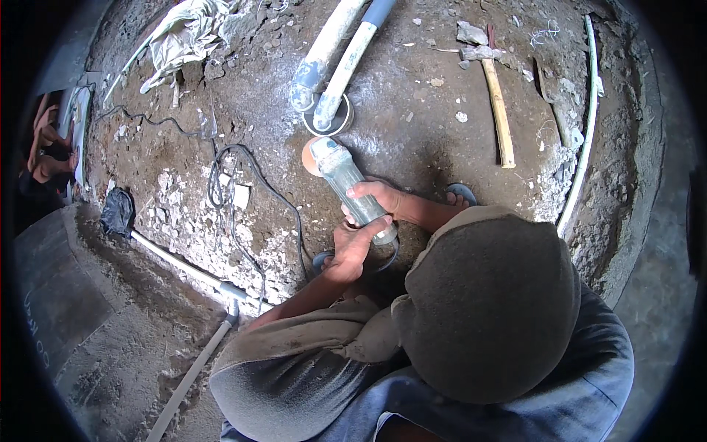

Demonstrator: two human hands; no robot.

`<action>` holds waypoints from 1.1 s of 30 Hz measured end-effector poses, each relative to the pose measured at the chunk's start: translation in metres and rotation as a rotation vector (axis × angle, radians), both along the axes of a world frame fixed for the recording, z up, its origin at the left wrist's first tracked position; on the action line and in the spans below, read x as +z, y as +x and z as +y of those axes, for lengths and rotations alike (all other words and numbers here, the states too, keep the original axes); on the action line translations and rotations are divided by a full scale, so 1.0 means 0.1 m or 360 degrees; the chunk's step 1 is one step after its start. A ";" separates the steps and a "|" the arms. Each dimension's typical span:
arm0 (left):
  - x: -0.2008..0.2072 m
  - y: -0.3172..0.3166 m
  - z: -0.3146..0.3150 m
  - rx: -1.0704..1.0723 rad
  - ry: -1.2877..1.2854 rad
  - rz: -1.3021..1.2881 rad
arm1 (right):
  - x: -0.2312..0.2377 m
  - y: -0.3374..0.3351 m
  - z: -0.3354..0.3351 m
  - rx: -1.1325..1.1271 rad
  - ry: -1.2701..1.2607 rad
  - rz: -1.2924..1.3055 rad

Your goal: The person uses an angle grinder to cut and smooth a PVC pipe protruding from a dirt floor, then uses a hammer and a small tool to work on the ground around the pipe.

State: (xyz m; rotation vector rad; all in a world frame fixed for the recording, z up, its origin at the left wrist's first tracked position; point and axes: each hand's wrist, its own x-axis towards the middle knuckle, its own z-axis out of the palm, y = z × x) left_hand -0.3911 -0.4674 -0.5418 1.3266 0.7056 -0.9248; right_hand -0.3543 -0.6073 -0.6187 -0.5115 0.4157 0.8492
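An angle grinder (pixel 342 173), dusty and grey with a tan disc (pixel 311 156), is in both of my hands. My left hand (pixel 356 247) wraps round its rear end. Farther up the body, my right hand (pixel 377 197) grips it from the right side. The grinder's head lies right by the rim of a short round pipe end (pixel 344 118) in the ground; whether they touch I cannot tell. The lower ends of two whitish pipes (pixel 340 99) (pixel 308 85) stand at that rim. A black cord (pixel 258 173) lies in loops on the left.
A hammer (pixel 497 110) with a wooden handle lies far right, near a long thin pipe (pixel 584 162). Pale cloth (pixel 193 33) and a black plastic bag (pixel 118 211) are on the left. A grey pipe (pixel 195 376) runs lower left. Another person (pixel 53 147) is at the far left edge.
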 end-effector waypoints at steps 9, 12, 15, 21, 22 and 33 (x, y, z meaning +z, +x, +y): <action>0.00 0.02 0.01 -0.0037 -0.0041 0.0023 | 0.03 0.02 -0.02 0.0004 -0.0012 -0.0036; 0.03 0.03 -0.01 -0.0035 -0.0061 0.0037 | -0.01 0.01 -0.02 0.0015 -0.0025 -0.0025; -0.03 0.00 0.01 -0.0006 -0.0050 0.0027 | -0.02 0.01 -0.01 0.0017 0.0005 -0.0066; 0.07 0.03 -0.04 -0.0039 -0.0025 0.0011 | 0.04 0.00 -0.06 0.0019 -0.0068 -0.0108; 0.07 0.03 -0.03 -0.0037 -0.0024 0.0009 | 0.06 0.01 -0.06 0.0021 -0.0068 -0.0109; 0.01 -0.01 0.00 -0.0028 -0.0114 -0.0032 | 0.06 0.02 -0.05 0.0048 -0.0210 -0.0188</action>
